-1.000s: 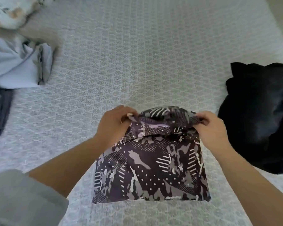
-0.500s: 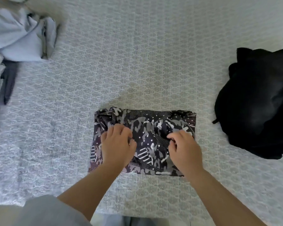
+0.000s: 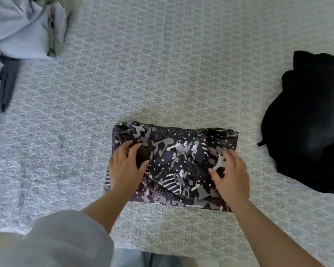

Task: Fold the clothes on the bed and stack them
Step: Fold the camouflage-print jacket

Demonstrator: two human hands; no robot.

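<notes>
Folded camouflage garment pressed flat on the bed

The bed (image 3: pixel 181 64) carried a black garment (image 3: pixel 307 122) at right, pale clothes (image 3: pixel 23 29) far left, and the camouflage garment (image 3: pixel 177 162) near centre; left hand (image 3: pixel 124 168) and right hand (image 3: pixel 232 176) rested on it, fingers extended.

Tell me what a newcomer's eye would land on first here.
First, the folded dark camouflage-print garment in the middle of the pale patterned bedspread, with the left hand and right hand resting flat on it. Next, the crumpled black garment at the right edge, then the pale blue clothes pile at the top left.
</notes>
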